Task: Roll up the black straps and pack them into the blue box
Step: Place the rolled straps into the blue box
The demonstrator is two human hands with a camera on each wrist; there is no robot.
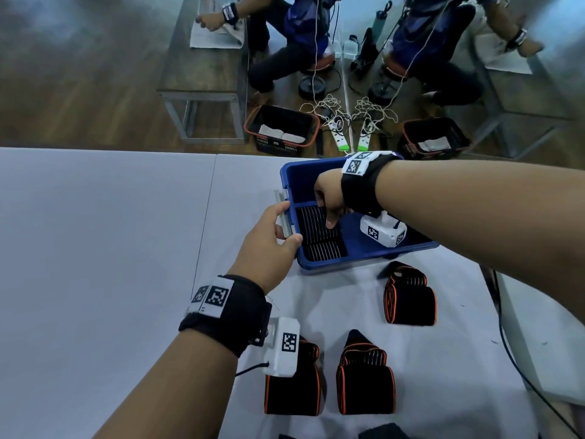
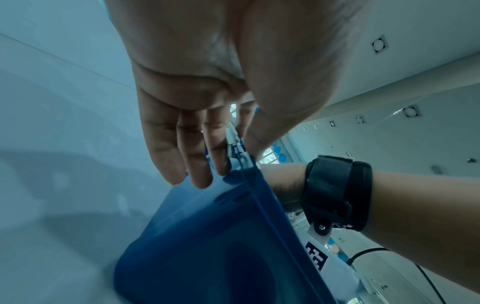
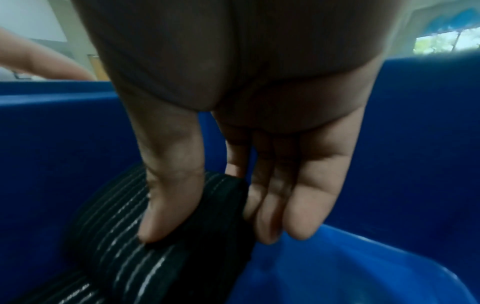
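The blue box [image 1: 300, 177] stands on the white table [image 1: 95, 248] near its far edge. My left hand [image 1: 285, 226] grips the box's left rim at a grey latch [image 1: 281, 198], thumb inside and fingers outside; the left wrist view shows this hand [image 2: 228, 164] on the box [image 2: 207, 236]. My right hand [image 1: 330, 213] reaches down into the box and pinches a rolled black strap [image 3: 116, 236] between thumb and fingers [image 3: 285, 195]. Rolled straps [image 1: 316, 239] fill the box's left side. Three rolled orange-edged straps lie on the table: [image 1: 408, 299], [image 1: 364, 375], [image 1: 294, 384].
The right half of the box floor [image 3: 363, 267] is bare. More dark fabric [image 1: 383, 432] shows at the near table edge. A black cable [image 1: 506, 337] runs along the table's right side. Beyond the table are two black baskets [image 1: 281, 128], power strips and seated people.
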